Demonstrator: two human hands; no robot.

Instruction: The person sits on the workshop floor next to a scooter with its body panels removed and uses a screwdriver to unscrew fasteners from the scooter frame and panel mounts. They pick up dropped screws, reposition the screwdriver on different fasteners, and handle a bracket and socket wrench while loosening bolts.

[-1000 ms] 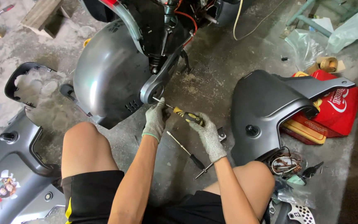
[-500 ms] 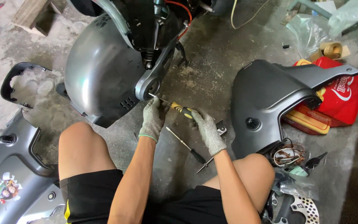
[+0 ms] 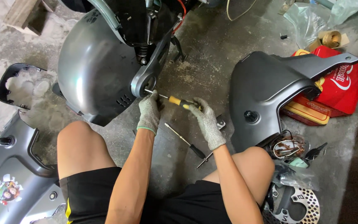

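Head view: our right hand fingers clamped on yellow-black screwdriver, left hand fingers pinching its shaft, tip at swingarm, 11 o'clock. Angled driver could slip, strip screw.

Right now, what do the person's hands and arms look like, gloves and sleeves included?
Both hands wear speckled grey knitted gloves: the left hand has a pale green cuff edge, the right hand a plain grey cuff. The forearms are bare, with no sleeves, watches or markings in view.
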